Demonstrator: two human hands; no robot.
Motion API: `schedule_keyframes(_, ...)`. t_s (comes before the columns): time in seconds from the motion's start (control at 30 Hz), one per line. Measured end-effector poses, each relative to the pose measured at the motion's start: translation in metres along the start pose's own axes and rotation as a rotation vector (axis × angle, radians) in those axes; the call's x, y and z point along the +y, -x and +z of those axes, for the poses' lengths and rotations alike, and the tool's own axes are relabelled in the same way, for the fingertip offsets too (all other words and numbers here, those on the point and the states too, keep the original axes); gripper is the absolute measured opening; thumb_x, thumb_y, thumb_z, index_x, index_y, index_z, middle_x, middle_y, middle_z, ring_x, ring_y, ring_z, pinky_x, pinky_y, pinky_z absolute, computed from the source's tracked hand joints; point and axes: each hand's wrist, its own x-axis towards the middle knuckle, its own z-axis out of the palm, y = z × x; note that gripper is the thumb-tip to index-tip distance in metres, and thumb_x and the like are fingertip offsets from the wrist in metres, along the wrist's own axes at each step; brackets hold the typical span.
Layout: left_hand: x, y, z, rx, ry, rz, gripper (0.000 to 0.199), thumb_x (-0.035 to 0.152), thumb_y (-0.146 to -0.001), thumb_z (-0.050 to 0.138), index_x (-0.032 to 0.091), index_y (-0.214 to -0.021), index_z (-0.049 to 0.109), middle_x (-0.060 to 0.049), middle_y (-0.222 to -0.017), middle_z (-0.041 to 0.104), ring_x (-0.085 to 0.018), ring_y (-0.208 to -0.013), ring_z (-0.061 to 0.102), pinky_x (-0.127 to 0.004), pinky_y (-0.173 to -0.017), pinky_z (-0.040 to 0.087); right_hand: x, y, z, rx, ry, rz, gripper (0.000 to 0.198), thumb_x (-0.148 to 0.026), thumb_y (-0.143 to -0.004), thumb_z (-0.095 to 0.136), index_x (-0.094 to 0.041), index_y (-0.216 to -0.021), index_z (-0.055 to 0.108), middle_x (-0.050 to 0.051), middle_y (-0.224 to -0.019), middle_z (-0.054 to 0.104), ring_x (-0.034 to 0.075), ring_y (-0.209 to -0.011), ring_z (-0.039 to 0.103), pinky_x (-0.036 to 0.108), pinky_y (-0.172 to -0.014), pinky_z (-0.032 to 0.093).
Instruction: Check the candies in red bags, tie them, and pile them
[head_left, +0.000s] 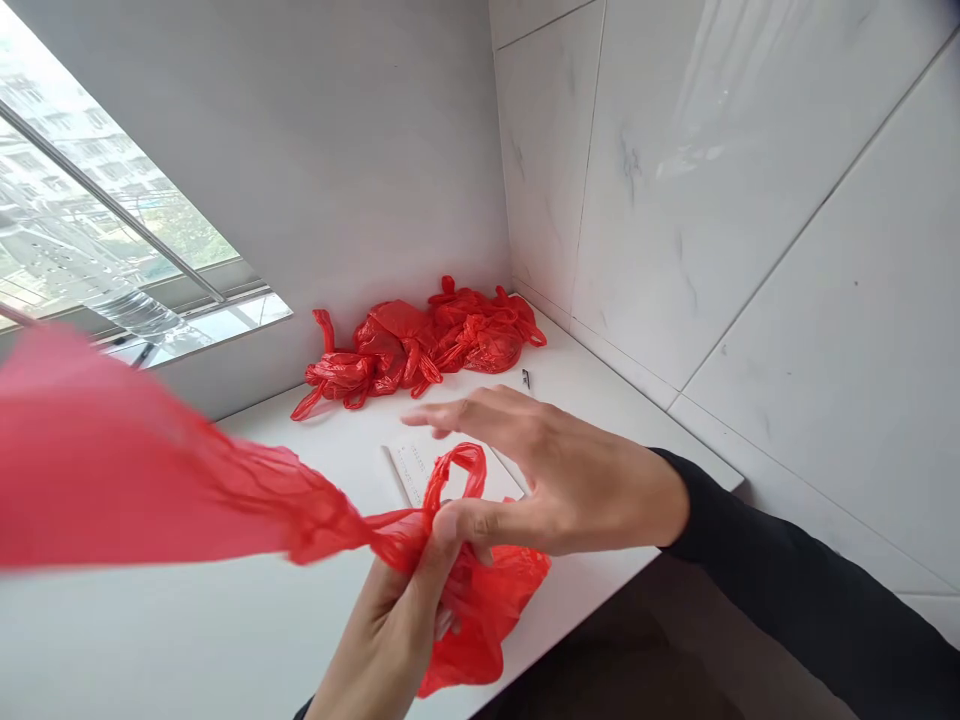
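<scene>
Head view: where did we have the bag [322, 522]?

— Above the tabletop [225, 640], gripped in our left hand [397, 625]; our right hand [562, 480] was splayed, its thumb by the bag.

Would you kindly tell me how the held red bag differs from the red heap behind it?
The held bag is in the air, stretched out, while the red heap lies crumpled on the white surface. The left hand grips the held bag; neither hand touches the red heap. The held bag is near the camera, its left end blurred; the red heap sits farther back, in sharper view. Both are thin red plastic.
</scene>
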Motion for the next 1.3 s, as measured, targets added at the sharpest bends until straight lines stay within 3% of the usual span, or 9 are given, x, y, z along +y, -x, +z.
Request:
schedule_keyframes(0.13, 0.008, 0.001, -0.003, -0.092, 0.102, -0.151, 0.046, 0.061, -0.079, 0.07, 0.02, -0.061, 0.06, 0.0, -0.052, 0.051, -0.015, -0.051, 0.045, -0.026, -0.052, 0.043, 0.01, 0.008, 0.003, -0.044, -0.071, 0.14, 0.013, -0.028, -0.1, 0.064, -0.016, -0.097, 0.07, 0.0, -0.087, 0.072, 0.014, -0.082, 0.062, 0.026, -0.077, 0.049)
schedule_keyframes(0.37, 0.011, -0.004, -0.013, -0.24, 0.206, -0.075, 0.027, 0.048, -0.086, 0.07, 0.023, -0.078, 0.064, 0.001, -0.07, 0.057, -0.015, -0.068, 0.053, -0.024, -0.066, 0.048, 0.0, 0.025, 0.021, -0.087, -0.192, 0.1, 0.008, -0.027, -0.093, 0.075, -0.02, -0.093, 0.073, 0.0, -0.089, 0.066, 0.014, -0.088, 0.062, 0.023, -0.081, 0.048)
schedule_keyframes(0.5, 0.002, -0.009, -0.025, -0.345, 0.056, 0.008, 0.028, 0.046, -0.081, 0.077, 0.023, -0.08, 0.061, 0.001, -0.075, 0.061, -0.015, -0.073, 0.055, -0.024, -0.067, 0.047, 0.019, 0.019, 0.027, -0.093, -0.293, 0.14, 0.031, -0.038, -0.098, 0.068, -0.025, -0.126, 0.064, 0.004, -0.122, 0.063, 0.02, -0.119, 0.054, 0.033, -0.104, 0.04)
schedule_keyframes(0.6, -0.009, -0.011, -0.035, -0.374, -0.055, 0.081, 0.024, 0.04, -0.083, 0.075, 0.023, -0.083, 0.058, 0.003, -0.069, 0.056, -0.01, -0.059, 0.046, -0.021, -0.057, 0.04, 0.042, 0.016, 0.032, -0.263, -0.413, 0.254, 0.047, -0.044, -0.103, 0.057, -0.025, -0.145, 0.047, 0.004, -0.109, 0.066, 0.018, -0.098, 0.061, 0.032, -0.089, 0.046)
schedule_keyframes(0.7, -0.024, -0.014, -0.042, -0.172, -0.325, 0.348, 0.004, 0.027, -0.089, 0.064, 0.025, -0.09, 0.062, 0.0, -0.081, 0.062, -0.011, -0.061, 0.05, -0.022, -0.055, 0.042, 0.061, 0.018, 0.043, -0.269, -0.471, 0.321, 0.033, -0.043, -0.108, 0.045, -0.022, -0.129, 0.061, -0.003, -0.074, 0.055, 0.011, -0.063, 0.048, 0.025, -0.065, 0.042)
schedule_keyframes(0.83, -0.043, -0.02, -0.046, 0.036, -0.732, 0.869, 0.038, 0.003, -0.088, 0.049, 0.028, -0.113, 0.064, -0.002, -0.103, 0.067, -0.013, -0.081, 0.064, -0.019, -0.063, 0.05, 0.076, 0.023, 0.062, -0.328, -0.56, 0.378, 0.028, -0.031, -0.107, 0.046, -0.025, -0.129, 0.06, -0.007, -0.062, 0.042, 0.01, -0.053, 0.036, 0.023, -0.053, 0.034)
schedule_keyframes(0.93, -0.049, -0.023, -0.045, 0.101, -0.868, 1.021, 0.048, -0.002, -0.093, 0.047, 0.029, -0.126, 0.061, -0.002, -0.112, 0.065, -0.01, -0.091, 0.066, -0.016, -0.072, 0.052, 0.082, 0.023, 0.072, -0.394, -0.616, 0.414, 0.028, -0.03, -0.103, 0.052, -0.023, -0.129, 0.059, -0.005, -0.069, 0.055, 0.011, -0.057, 0.047, 0.023, -0.056, 0.04)
schedule_keyframes(1.1, -0.047, -0.024, -0.048, 0.048, -0.986, 0.998, 0.055, 0.011, -0.1, 0.047, 0.031, -0.151, 0.044, -0.006, -0.136, 0.06, -0.02, -0.126, 0.057, -0.03, -0.096, 0.054, 0.071, 0.018, 0.07, -0.098, -0.412, 0.393, 0.011, -0.025, -0.1, 0.056, -0.019, -0.103, 0.065, 0.002, -0.093, 0.068, 0.015, -0.081, 0.061, 0.026, -0.071, 0.048)
schedule_keyframes(1.3, -0.086, -0.019, -0.106, -0.04, -1.298, 0.93, 0.065, 0.02, -0.1, 0.042, 0.031, -0.161, 0.022, -0.002, -0.157, 0.048, -0.028, -0.15, 0.033, -0.057, -0.126, 0.019, 0.083, 0.051, 0.051, 0.054, -0.151, 0.479, 0.017, -0.019, -0.099, 0.055, -0.02, -0.085, 0.064, -0.002, -0.084, 0.069, 0.014, -0.079, 0.063, 0.026, -0.071, 0.046)
